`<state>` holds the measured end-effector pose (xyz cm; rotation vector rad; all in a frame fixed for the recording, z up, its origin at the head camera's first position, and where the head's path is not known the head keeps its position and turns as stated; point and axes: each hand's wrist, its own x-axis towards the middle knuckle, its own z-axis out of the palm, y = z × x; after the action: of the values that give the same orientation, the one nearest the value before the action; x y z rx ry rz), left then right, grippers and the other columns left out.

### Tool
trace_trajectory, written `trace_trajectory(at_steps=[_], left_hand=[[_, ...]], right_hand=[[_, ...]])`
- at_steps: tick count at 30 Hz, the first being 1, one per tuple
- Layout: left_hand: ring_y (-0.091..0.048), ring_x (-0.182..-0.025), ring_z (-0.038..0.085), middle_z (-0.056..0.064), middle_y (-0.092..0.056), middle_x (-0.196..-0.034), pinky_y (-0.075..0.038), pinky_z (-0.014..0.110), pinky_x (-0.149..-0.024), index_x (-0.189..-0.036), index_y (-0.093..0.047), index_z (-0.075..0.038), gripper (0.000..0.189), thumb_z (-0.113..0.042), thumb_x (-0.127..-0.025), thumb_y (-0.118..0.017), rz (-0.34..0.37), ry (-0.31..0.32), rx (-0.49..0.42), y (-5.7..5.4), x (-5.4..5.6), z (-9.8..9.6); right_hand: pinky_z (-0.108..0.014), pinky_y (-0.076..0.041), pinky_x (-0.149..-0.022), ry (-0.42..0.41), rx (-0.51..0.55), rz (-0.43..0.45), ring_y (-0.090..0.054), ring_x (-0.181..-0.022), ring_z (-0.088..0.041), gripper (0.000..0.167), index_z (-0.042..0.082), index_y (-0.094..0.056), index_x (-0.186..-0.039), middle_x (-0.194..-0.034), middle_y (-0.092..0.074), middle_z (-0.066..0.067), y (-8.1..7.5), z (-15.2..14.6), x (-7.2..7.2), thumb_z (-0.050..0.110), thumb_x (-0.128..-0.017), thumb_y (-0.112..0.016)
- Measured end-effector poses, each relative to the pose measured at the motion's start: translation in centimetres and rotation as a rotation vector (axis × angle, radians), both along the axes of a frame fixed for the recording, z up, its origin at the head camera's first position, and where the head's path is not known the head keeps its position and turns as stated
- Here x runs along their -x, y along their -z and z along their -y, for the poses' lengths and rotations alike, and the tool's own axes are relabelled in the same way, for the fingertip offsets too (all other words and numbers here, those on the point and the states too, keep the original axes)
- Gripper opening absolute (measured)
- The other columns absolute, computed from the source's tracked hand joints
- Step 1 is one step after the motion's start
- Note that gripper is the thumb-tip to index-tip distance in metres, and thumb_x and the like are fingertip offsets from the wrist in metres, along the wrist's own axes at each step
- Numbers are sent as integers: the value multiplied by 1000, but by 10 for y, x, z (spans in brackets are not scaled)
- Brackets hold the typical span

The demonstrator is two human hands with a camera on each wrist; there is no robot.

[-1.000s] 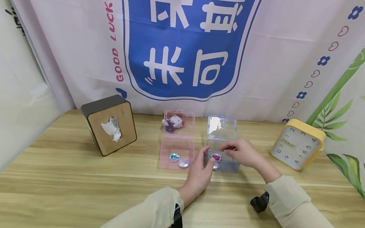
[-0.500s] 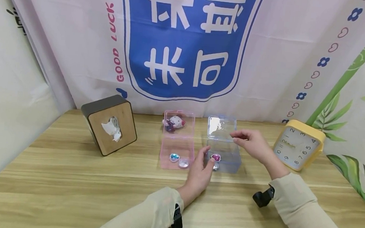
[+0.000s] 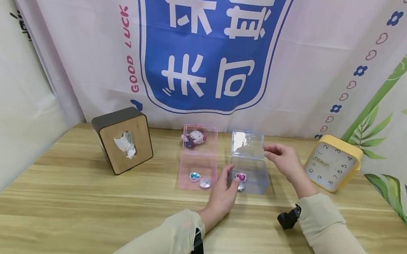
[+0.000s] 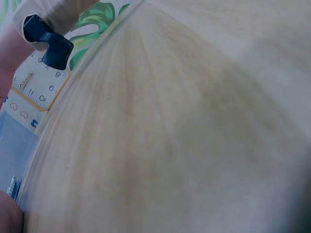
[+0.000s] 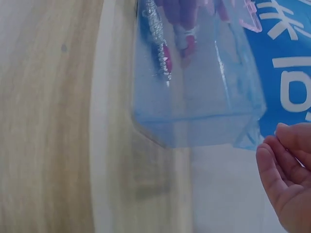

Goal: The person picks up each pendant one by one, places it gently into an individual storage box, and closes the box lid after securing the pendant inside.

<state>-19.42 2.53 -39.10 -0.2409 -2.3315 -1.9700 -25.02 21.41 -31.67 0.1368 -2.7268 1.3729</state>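
Observation:
A clear blue box [image 3: 257, 180] stands on the table with its hinged lid [image 3: 247, 144] up and tilted back. Inside lie a pink-red gem [image 3: 241, 177] with a pale rim and a clear gem [image 3: 240, 186]. My left hand [image 3: 221, 195] holds the box's left end, thumb at the front. Its fingers [image 5: 180, 10] show through the plastic in the right wrist view. At the lid's right edge, my right hand [image 3: 287, 163] pinches with thumb and index fingertips; in the right wrist view this hand [image 5: 291, 170] meets the lid's corner. The left wrist view shows mostly tabletop.
Left of the blue box, a clear pink box [image 3: 198, 163] stands with its lid up, holding a blue gem [image 3: 194, 176] and a clear gem [image 3: 204, 183]. A small plush toy [image 3: 194, 137] shows behind that lid. A tissue box [image 3: 126, 140] and yellow clock [image 3: 332, 162] flank them.
My right hand has come up and right from inside the blue box to its lid's right edge. The left hand has stayed at the box's left end.

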Motion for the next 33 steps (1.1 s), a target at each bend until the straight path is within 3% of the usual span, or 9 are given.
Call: trace_trajectory(at_steps=[6, 13, 16, 21, 25, 29, 33], left_hand=[[-38, -130, 32, 15, -41, -142, -30, 45, -110, -136, -42, -15, 44, -17, -93, -51, 0, -3, -8, 0, -1, 0], [-39, -130, 31, 14, -42, -142, -31, 44, -109, -136, -42, -16, 44, -17, -93, -51, 6, -6, -9, 2, 0, -1], [-39, -130, 31, 14, -41, -142, -31, 44, -109, -136, -41, -16, 44, -17, -93, -51, 10, -4, -12, 2, 0, -1], [-39, -130, 30, 13, -42, -142, -31, 44, -109, -136, -42, -15, 44, -17, -93, -51, 4, -5, -4, 2, 0, 0], [-39, -130, 31, 13, -42, -142, -31, 45, -109, -136, -42, -15, 44, -17, -93, -52, -3, -9, 3, 2, 0, -1], [-40, -129, 31, 14, -42, -141, -31, 44, -109, -136, -42, -16, 44, -17, -93, -52, -2, -11, 6, 2, 0, -1], [-40, -129, 30, 13, -43, -141, -31, 44, -109, -136, -41, -16, 45, -18, -93, -51, 3, -6, 16, 1, 0, -1]], right_hand=[[-35, -48, -91, 39, 97, 17, -56, -105, -29, 32, -8, -55, -119, -116, -58, -25, 9, -1, 4, 9, -91, -54], [-17, -51, -82, 38, 189, 48, -55, -86, -4, 36, -10, -50, -123, -115, -56, -24, 20, -2, 7, 6, -91, -53], [-15, -51, -80, 26, 236, 62, -56, -82, -1, 38, -12, -48, -124, -115, -56, -26, 22, -2, 9, 5, -91, -53], [-19, -53, -83, -3, 290, 111, -61, -86, -6, 40, -15, -44, -126, -118, -54, -29, 22, -2, 12, 4, -91, -53], [-21, -52, -86, -7, 274, 150, -63, -97, -16, 42, -12, -43, -128, -123, -51, -30, 18, -3, 16, 8, -93, -52], [-26, -50, -92, -17, 263, 161, -54, -114, -34, 44, -12, -41, -130, -127, -48, -31, 13, -3, 20, 10, -94, -51], [-30, -48, -95, -20, 252, 157, -50, -117, -38, 44, -12, -41, -131, -128, -47, -31, 7, -2, 22, 11, -94, -50]])
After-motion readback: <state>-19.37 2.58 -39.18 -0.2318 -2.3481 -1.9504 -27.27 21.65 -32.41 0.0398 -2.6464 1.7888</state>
